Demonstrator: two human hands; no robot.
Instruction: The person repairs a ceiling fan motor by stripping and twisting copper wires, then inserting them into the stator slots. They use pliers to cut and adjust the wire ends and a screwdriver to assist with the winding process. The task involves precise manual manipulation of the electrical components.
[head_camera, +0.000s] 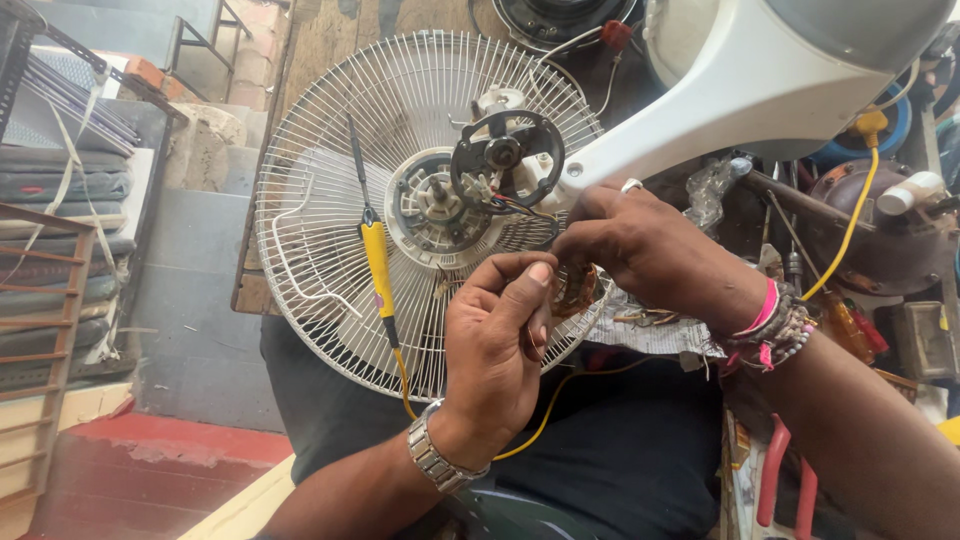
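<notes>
1. Left hand (497, 335) and right hand (640, 250) both pinch down on a copper motor coil (578, 290), held between them.
2. White fan grille (330, 200) sits right behind that grip, cradling a yellow soldering iron (377, 262).

Both hands hide most of the copper winding (578, 290) between them.

Wooden table (330, 40) at the top, white wire fan guard (320, 200) lying over its edge and across the person's lap (620, 450), yellow-handled soldering iron (377, 265) resting on the guard, red-handled pliers (785, 480) on a cluttered surface at the right.
</notes>
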